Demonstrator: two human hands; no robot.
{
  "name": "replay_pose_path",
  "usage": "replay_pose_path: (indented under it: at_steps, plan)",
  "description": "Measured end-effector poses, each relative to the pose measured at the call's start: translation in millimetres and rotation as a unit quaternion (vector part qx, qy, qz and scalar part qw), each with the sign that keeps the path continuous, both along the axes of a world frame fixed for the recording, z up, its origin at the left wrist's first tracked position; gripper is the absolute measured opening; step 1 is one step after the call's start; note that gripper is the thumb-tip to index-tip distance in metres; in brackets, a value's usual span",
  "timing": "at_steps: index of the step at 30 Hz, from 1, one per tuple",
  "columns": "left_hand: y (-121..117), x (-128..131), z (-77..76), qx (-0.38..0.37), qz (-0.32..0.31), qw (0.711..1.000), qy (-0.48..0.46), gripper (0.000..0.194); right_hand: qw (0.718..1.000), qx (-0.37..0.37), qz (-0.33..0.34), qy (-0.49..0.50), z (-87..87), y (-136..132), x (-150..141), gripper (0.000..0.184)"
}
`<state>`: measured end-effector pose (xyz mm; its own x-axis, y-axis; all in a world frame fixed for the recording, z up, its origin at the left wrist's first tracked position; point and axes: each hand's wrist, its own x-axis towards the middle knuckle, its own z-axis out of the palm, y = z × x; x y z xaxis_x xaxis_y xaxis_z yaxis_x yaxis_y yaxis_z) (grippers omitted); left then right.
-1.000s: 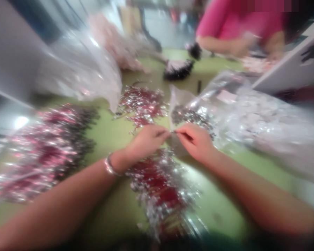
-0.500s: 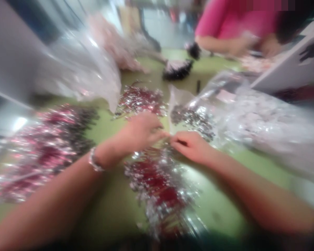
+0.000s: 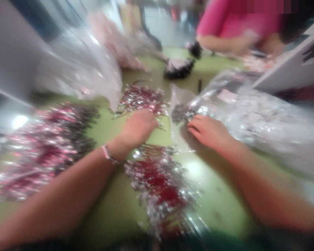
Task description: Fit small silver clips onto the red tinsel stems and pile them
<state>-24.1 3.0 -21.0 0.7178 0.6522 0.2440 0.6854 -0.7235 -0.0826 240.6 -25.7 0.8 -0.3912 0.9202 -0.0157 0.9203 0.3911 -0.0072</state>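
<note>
My left hand (image 3: 141, 126) is curled, knuckles up, at the near edge of a pile of thin red and silver pieces (image 3: 143, 96). A thin stick-like piece (image 3: 161, 127) shows beside its fingertips; whether the hand grips it is hidden. My right hand (image 3: 209, 130) has its fingers bent and pressed together at a heap of small grey pieces (image 3: 180, 113), which lies on clear plastic. What those fingers pinch, if anything, is too blurred to make out. Between my forearms lies a larger bunch of red and silver pieces (image 3: 159, 181).
Pink and silver stems with dark ends (image 3: 52, 146) cover the left side. A clear plastic bag (image 3: 83, 66) stands behind them. Another bag with whitish pieces (image 3: 261, 118) lies right. A black-edged bundle (image 3: 179, 68) is at the back. Across the green table (image 3: 214, 209), a person in pink (image 3: 240, 24) works.
My hands were close together over the middle and are now apart. The right one moved right and away from me to the grey heap; the left shifted slightly left, its fingers more curled.
</note>
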Motion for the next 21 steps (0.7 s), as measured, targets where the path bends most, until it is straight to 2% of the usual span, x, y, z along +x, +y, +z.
replay_pose_path:
  at_steps: [4,8,11,13,16,18,21]
  plan:
    - [2.9,-1.2,-5.8,0.012,0.002,1.000,-0.018,0.028,0.997,0.005,0.004,-0.079,-2.3,-3.5,-2.0,0.020]
    - [1.6,-0.9,-0.7,0.008,0.041,0.984,-0.176,0.018,0.996,0.049,0.015,-0.070,-10.9,-4.6,-8.0,0.026]
    - [-1.4,-2.1,10.5,-0.010,0.073,0.939,-0.336,0.014,0.997,0.069,0.012,0.011,-12.6,-7.4,-15.5,0.025]
    - [-1.8,-4.3,16.0,-0.053,0.094,0.910,-0.400,0.012,0.994,0.066,-0.027,0.089,-10.8,-10.3,-19.2,0.022]
    - [1.2,-7.7,17.5,-0.168,0.155,0.887,-0.400,0.012,0.981,0.047,-0.077,0.171,-7.4,-14.4,-21.3,0.021]
    - [4.1,-9.2,15.6,-0.228,0.185,0.872,-0.392,0.015,0.975,0.042,-0.071,0.206,-6.2,-16.0,-21.4,0.019]
    - [7.6,-10.7,12.9,-0.255,0.191,0.849,-0.422,0.014,0.963,0.033,-0.051,0.263,-5.9,-16.2,-22.3,0.018]
